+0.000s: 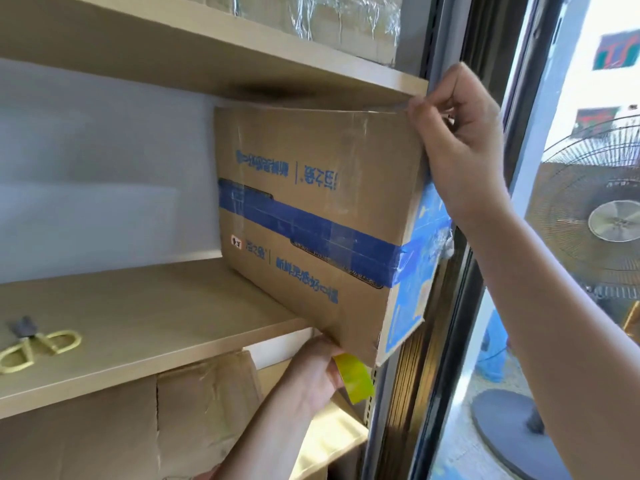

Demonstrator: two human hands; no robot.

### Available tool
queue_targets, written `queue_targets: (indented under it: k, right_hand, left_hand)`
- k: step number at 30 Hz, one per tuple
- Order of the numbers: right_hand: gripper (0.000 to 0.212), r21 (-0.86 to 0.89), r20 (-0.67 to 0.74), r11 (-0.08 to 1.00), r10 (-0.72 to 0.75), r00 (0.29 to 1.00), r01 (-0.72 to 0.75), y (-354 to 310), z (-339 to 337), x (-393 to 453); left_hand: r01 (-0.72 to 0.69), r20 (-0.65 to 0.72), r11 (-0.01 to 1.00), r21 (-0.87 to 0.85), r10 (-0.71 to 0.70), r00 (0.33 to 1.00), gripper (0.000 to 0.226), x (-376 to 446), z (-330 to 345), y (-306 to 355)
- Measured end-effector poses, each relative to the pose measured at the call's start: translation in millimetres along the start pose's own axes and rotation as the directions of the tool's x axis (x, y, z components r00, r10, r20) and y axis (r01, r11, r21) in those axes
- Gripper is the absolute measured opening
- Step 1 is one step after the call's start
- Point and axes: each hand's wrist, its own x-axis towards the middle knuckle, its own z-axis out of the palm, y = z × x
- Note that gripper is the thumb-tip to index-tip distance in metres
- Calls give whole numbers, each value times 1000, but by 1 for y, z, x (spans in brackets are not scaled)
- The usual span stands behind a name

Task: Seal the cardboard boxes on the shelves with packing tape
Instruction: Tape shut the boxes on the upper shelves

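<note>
My right hand (457,133) pinches clear tape at the top corner of the cardboard box (311,209) on the middle shelf (138,327), my left hand (318,372) grips the yellow tape roll (353,375) below — next, I judge, pulling taut and pressing down.

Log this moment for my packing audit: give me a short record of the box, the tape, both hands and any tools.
box: cardboard box with a blue tape band, tilted, its lower corner overhanging the middle shelf
right hand: right hand pinches at the box's top right corner, where a clear strip seems to run
left hand: left hand under the box's lower corner, gripping a yellow tape roll
tool: gold-handled scissors lying on the middle shelf, left side
other boxes: film-wrapped box on the shelf above; cardboard below
</note>
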Motion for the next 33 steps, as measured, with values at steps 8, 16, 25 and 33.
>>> queue_targets:
  k: [8,16,25,33]
  right_hand:
    - [29,78,-137,989,138,981,-128,-32,1,14]
    - [31,-10,-107,629,772,627,-777,52,4,-16]
    - [20,-237,74,373,928,366,-897,78,56,-64]
    - [3,-302,124,326,945,302,-896,90,67,-59]
  left_hand:
    - [-103,-80,994,44,106,991,26,-97,-1,10]
    - [45,128,962,268,-82,988,34,-155,-8,67]
    - [-125,69,864,488,105,992,25,-185,-13,84]
    - [-206,97,905,372,183,978,47,-192,-40,64]
